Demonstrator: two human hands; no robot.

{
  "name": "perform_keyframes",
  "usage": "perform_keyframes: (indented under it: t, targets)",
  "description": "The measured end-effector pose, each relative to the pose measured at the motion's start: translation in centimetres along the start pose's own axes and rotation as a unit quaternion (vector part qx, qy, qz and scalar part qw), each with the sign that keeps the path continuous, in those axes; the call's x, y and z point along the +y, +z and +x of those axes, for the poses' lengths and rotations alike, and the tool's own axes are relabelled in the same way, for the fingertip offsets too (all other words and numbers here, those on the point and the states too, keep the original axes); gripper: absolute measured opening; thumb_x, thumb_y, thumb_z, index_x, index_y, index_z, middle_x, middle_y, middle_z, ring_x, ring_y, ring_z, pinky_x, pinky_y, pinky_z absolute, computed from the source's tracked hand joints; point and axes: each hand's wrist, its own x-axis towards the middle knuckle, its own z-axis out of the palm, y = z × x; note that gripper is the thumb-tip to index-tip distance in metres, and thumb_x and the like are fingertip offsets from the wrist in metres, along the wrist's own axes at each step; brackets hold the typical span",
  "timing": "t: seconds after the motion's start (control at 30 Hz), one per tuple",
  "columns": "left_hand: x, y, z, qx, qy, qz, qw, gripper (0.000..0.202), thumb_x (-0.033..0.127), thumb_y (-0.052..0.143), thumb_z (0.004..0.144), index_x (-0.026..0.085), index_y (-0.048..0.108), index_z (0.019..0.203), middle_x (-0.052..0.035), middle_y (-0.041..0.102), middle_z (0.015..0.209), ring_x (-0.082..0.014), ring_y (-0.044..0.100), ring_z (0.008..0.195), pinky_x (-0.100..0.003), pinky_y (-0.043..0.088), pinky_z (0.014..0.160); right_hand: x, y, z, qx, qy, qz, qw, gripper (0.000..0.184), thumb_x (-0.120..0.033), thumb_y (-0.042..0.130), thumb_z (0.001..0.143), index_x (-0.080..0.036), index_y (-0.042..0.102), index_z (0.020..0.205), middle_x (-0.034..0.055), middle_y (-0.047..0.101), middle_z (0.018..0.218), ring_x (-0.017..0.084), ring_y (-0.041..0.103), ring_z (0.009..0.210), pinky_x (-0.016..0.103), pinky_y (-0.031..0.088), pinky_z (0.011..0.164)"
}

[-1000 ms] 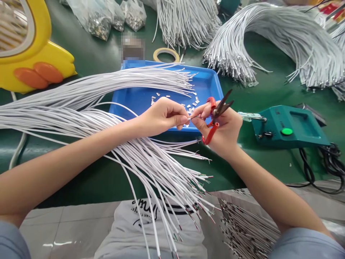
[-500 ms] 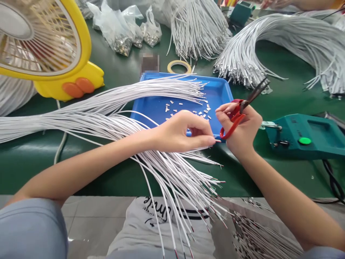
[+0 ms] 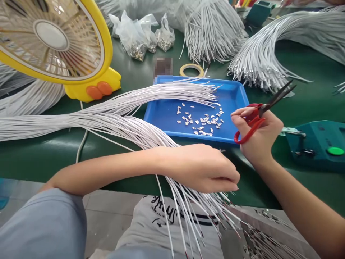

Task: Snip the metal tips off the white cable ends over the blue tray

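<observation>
My left hand (image 3: pixel 202 167) is closed, knuckles up, over the lower bundle of white cables (image 3: pixel 126 131). Its fingertips face away, so I cannot make out what they hold. Several cable ends with coloured wire tips hang past the table edge below it. Near the blue tray's right front corner, my right hand (image 3: pixel 257 149) grips red-handled scissors (image 3: pixel 265 108), blades pointing up and right. Thumb and forefinger are pinched together. A second bundle of white cables (image 3: pixel 172 91) lies across the blue tray (image 3: pixel 172 136), above small pale pieces (image 3: pixel 206 120) scattered on its floor.
A yellow fan (image 3: pixel 107 81) stands at the left. Behind the tray are a tape roll (image 3: pixel 183 71), plastic bags of small metal parts (image 3: pixel 138 48) and cable bundles (image 3: pixel 212 36). More cables (image 3: pixel 261 50) curve at the back right. A green device (image 3: pixel 318 144) sits at the right.
My left hand has moved down and right from its pinch on a wire end near the scissors, turning knuckles up. My right hand still holds the scissors. The view has shifted left.
</observation>
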Motion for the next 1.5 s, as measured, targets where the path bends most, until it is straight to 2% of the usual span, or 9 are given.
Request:
perform_keyframes:
  t: [0.33,0.53,0.63,0.77,0.9,1.07,1.27,1.4,1.5]
  targets:
    - [-0.3,2.6,0.5,-0.069,0.055,-0.011,0.996,0.033,0.028,0.032,0.094,0.015,0.060,0.083,-0.0066,0.067,0.086,-0.0140,0.057,0.071,-0.026,0.044,0.062,-0.1,0.1,0.0,-0.006,0.002,-0.026,1.000,0.015,-0.008,0.069,0.067,-0.019,0.058,0.066,0.0024,0.063,0.069,0.014,0.058,0.063,0.029,0.047,0.065]
    - [0.4,1.3,0.7,0.092,0.118,0.103,0.983,0.034,0.029,0.038,0.095,0.011,0.066,0.103,-0.0131,0.063,0.110,-0.0144,0.058,0.098,-0.021,0.046,0.089,-0.2,0.1,0.1,0.000,0.017,-0.029,0.999,0.016,-0.008,0.069,0.066,-0.020,0.057,0.066,0.0019,0.063,0.069,0.014,0.058,0.062,0.029,0.047,0.064]
    - [-2.5,-1.9,-0.7,0.199,-0.049,0.285,0.937,0.032,0.017,0.036,0.093,0.013,0.067,0.099,-0.0121,0.064,0.097,-0.0179,0.059,0.093,-0.028,0.047,0.082,-0.1,0.1,0.2,0.008,0.016,-0.014,1.000,0.016,-0.009,0.070,0.066,-0.020,0.058,0.066,0.0019,0.063,0.068,0.014,0.058,0.062,0.029,0.047,0.063]
    - [-7.3,-6.0,-3.3,0.207,-0.369,0.419,0.803,0.027,0.011,0.041,0.085,0.007,0.067,0.083,-0.0153,0.064,0.090,-0.0261,0.061,0.091,-0.035,0.047,0.076,0.3,-0.2,0.3,0.011,0.017,0.018,1.000,0.015,-0.010,0.070,0.065,-0.020,0.059,0.067,0.0025,0.063,0.069,0.015,0.059,0.063,0.030,0.047,0.064]
    - [-8.7,-7.0,-4.3,0.212,-0.478,0.416,0.744,0.026,0.023,0.044,0.087,0.011,0.066,0.093,-0.0143,0.064,0.100,-0.0287,0.061,0.094,-0.039,0.046,0.080,0.3,-0.3,0.3,0.014,0.016,0.024,0.999,0.014,-0.010,0.070,0.066,-0.019,0.059,0.067,0.0023,0.063,0.069,0.014,0.058,0.063,0.029,0.047,0.064]
    - [-8.0,-6.5,-4.1,0.219,-0.481,0.401,0.748,0.029,0.023,0.037,0.090,0.012,0.064,0.092,-0.0137,0.063,0.102,-0.0281,0.058,0.099,-0.037,0.042,0.083,-0.1,-0.1,0.1,0.009,0.024,0.025,0.999,0.014,-0.014,0.070,0.068,-0.019,0.058,0.068,0.0008,0.063,0.070,0.015,0.059,0.064,0.031,0.048,0.064]
    - [-8.5,-7.2,-4.4,0.321,-0.475,0.366,0.733,0.025,0.029,0.039,0.090,0.015,0.059,0.097,-0.0114,0.064,0.092,-0.0231,0.058,0.084,-0.033,0.040,0.073,0.1,-0.1,0.1,0.048,0.016,0.035,0.998,0.014,-0.013,0.070,0.068,-0.021,0.058,0.068,-0.0008,0.063,0.070,0.016,0.058,0.065,0.033,0.047,0.066]
    - [-6.9,-6.8,-3.2,0.358,-0.344,0.267,0.826,0.022,0.030,0.045,0.088,0.016,0.062,0.081,-0.0044,0.061,0.071,-0.0142,0.050,0.065,-0.027,0.035,0.062,0.5,-0.3,0.4,0.104,0.027,0.052,0.993,0.014,-0.012,0.067,0.068,-0.021,0.057,0.069,-0.0010,0.061,0.069,0.014,0.053,0.058,0.030,0.042,0.058]
    - [-3.3,-5.1,-1.7,0.300,-0.199,0.141,0.922,0.021,0.026,0.049,0.086,0.013,0.060,0.073,-0.0009,0.056,0.064,-0.0087,0.043,0.058,-0.023,0.034,0.056,1.0,-0.4,0.6,0.128,0.071,0.074,0.987,0.012,-0.012,0.066,0.068,-0.019,0.056,0.069,-0.0007,0.060,0.068,0.011,0.049,0.053,0.027,0.038,0.051]
